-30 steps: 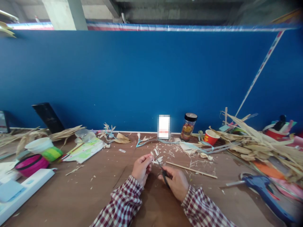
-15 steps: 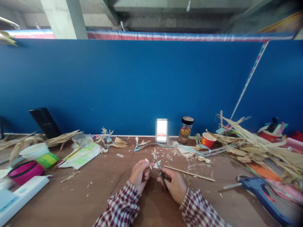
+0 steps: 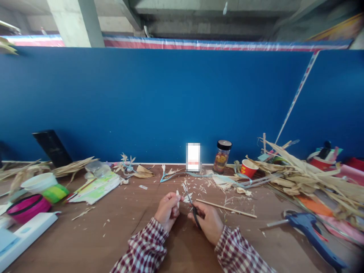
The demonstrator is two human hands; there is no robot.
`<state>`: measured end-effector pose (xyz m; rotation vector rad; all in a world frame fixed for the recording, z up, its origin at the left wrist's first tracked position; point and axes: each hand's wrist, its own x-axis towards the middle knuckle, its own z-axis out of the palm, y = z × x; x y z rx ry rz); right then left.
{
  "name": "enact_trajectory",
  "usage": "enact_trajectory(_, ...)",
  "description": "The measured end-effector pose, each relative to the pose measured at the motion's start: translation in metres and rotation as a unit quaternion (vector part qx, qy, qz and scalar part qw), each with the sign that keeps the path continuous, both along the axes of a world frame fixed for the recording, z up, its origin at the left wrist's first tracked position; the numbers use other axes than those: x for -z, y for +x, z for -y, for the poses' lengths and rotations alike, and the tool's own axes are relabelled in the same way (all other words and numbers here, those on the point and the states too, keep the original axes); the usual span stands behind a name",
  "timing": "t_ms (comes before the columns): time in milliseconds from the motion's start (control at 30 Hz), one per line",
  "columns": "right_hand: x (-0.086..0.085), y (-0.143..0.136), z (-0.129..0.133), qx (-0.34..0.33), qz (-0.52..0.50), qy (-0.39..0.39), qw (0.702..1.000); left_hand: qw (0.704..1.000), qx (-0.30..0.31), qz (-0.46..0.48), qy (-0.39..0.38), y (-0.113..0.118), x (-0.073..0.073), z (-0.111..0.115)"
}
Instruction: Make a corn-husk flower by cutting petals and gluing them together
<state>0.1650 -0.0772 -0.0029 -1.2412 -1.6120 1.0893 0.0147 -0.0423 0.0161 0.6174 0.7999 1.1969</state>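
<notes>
Between thumb and fingers, my left hand (image 3: 168,209) pinches a small whitish strip (image 3: 178,198), probably corn husk, its tip standing up. My right hand (image 3: 209,222) has its fingers through the dark handles of a pair of scissors (image 3: 195,213), whose blades point up and to the left, a short way right of the strip. The blades look slightly parted. Pale cut pieces (image 3: 188,196) lie on the table just beyond the blades. To the right of these, a thin wooden stick (image 3: 227,208) rests past my right hand.
A lidded jar (image 3: 222,157) and a red paper cup (image 3: 249,168) stand at the back. Dried husks (image 3: 307,176) heap up on the right, above a blue glue gun (image 3: 314,231). A pink pouch (image 3: 30,207) and a white power strip (image 3: 31,237) lie at left.
The strip in my left hand has turned from slanting toward the scissors to nearly upright. My right hand keeps its hold on the scissors; the view has shifted slightly.
</notes>
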Motion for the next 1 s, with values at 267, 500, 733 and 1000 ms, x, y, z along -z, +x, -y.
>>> enact_trajectory(267, -0.0022, -0.0008, -0.0012, 0.003, -0.010, -0.002, 1.000, 1.000, -0.015, 0.009, -0.019, 0.0003, 0.0049, -0.0031)
enact_trajectory(500, -0.0011, -0.0008, -0.0008, 0.011, 0.019, 0.014, 1.000, 0.999, -0.038, 0.022, -0.030, -0.0008, 0.0019, -0.0034)
enact_trajectory(733, -0.0045, -0.0008, 0.0015, 0.002, 0.068, 0.038, 0.997, 0.998, -0.054, 0.008, -0.026, 0.0006, -0.0005, -0.0039)
enact_trajectory(1000, -0.0095, -0.0006, 0.0046, 0.007, 0.111, 0.051, 0.992, 0.995, -0.092, -0.024, -0.018, 0.0014, 0.0002, -0.0027)
